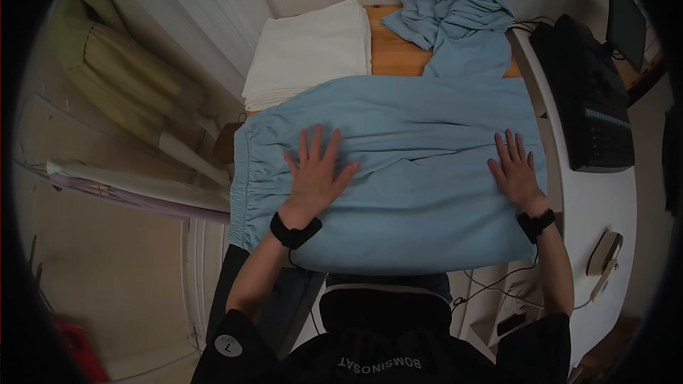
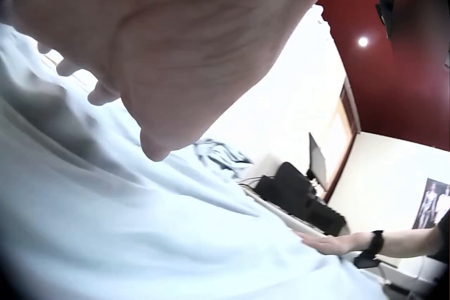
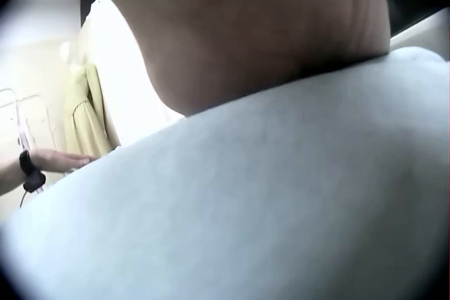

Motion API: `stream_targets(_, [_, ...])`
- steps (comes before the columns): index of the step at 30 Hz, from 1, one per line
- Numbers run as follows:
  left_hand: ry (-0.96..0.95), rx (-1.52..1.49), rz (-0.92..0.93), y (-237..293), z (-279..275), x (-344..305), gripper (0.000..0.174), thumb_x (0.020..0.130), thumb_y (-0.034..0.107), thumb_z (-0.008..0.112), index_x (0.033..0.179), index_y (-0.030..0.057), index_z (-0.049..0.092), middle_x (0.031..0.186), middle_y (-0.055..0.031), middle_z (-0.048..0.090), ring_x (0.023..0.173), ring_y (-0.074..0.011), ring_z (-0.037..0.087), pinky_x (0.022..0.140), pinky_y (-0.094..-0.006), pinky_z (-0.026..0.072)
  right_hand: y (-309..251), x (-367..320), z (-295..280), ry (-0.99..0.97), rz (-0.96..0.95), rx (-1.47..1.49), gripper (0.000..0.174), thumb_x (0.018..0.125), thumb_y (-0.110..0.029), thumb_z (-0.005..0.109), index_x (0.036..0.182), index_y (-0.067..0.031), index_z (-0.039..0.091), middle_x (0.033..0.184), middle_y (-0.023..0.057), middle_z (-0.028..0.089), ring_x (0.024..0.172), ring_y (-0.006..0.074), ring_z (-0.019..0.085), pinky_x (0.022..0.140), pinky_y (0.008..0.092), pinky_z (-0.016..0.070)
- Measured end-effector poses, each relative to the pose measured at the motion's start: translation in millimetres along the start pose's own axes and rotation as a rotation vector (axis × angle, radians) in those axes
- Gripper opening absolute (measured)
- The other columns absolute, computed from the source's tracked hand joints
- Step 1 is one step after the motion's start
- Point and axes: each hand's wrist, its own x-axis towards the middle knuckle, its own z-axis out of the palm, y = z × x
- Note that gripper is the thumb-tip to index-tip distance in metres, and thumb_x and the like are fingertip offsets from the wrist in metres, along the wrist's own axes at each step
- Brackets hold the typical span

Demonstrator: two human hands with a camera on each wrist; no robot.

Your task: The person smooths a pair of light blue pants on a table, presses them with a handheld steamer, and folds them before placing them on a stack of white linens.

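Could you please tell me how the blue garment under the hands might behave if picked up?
The blue garment would probably hang limp, since soft creases run through its fabric between the left hand and right hand. Its gathered edge may stretch if pulled, as it is bunched into small puckers. It seems unlikely to roll, lying spread flat.

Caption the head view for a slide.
A person's left hand and right hand rest on a light-blue garment with gathered waistband, white folded cloth beyond.
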Motion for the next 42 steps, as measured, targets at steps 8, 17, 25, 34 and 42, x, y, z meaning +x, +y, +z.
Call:
stream_targets(8, [-0.181, 0.09, -0.284, -57, 15, -16, 0.106, 0.082, 0.085, 0.05, 0.161, 0.0191, 0.025, 0.168, -0.0229, 0.007, 0.153, -0.0508, -0.003, 0.107, -0.0818, -0.001, 64, -33, 39, 0.113, 0.09, -0.113, 0.067, 0.107, -0.047, 0.036, 0.159, -0.0068, 0.025, 0.164, 0.0226, 0.023, 0.151, 0.0433, 0.024, 0.12, 0.059, 0.0227])
stream_targets(17, [-0.201, 0.081, -0.162, -33, 18, -5, 0.111, 0.078, 0.088, 0.052, 0.161, 0.0215, 0.024, 0.168, -0.021, 0.006, 0.152, -0.0513, -0.003, 0.107, -0.082, -0.0023, 37, -11, 8, 0.239, 0.001, -0.031, 0.062, 0.105, -0.041, 0.044, 0.156, -0.0077, 0.031, 0.162, 0.022, 0.028, 0.15, 0.0432, 0.026, 0.119, 0.0556, 0.0294])
stream_targets(25, [-0.188, 0.11, -0.213, -48, 14, -27, 0.111, 0.077, 0.087, 0.055, 0.162, 0.0251, 0.022, 0.169, -0.0173, 0.005, 0.153, -0.0482, -0.005, 0.109, -0.0812, -0.0022, -51, 91, 11, -0.053, -0.012, 0.062, 0.067, 0.105, -0.055, 0.033, 0.159, -0.0158, 0.03, 0.166, 0.015, 0.023, 0.152, 0.0437, 0.02, 0.115, 0.0707, 0.0215])
stream_targets(34, [-0.128, 0.069, -0.066, -30, 25, -3, 0.114, 0.072, 0.087, 0.061, 0.16, 0.0222, 0.031, 0.17, -0.0132, 0.007, 0.155, -0.0426, -0.005, 0.11, -0.0788, -0.0065, -16, 139, -5, -0.176, 0.208, -0.002, 0.084, 0.097, -0.067, 0.04, 0.161, -0.0152, 0.022, 0.169, 0.0133, 0.015, 0.153, 0.0439, 0.014, 0.117, 0.0684, 0.0203])
stream_targets(42, [-0.28, -0.25, -0.078, -47, -15, 4, 0.099, 0.08, 0.074, 0.067, 0.156, 0.019, 0.039, 0.167, -0.0175, 0.017, 0.155, -0.0417, 0.006, 0.116, -0.073, 0.0028, 14, 46, -16, 0.088, 0.063, 0.122, 0.078, 0.098, -0.053, 0.056, 0.16, -0.0149, 0.027, 0.166, 0.0184, 0.021, 0.153, 0.0421, 0.017, 0.12, 0.061, 0.0222])
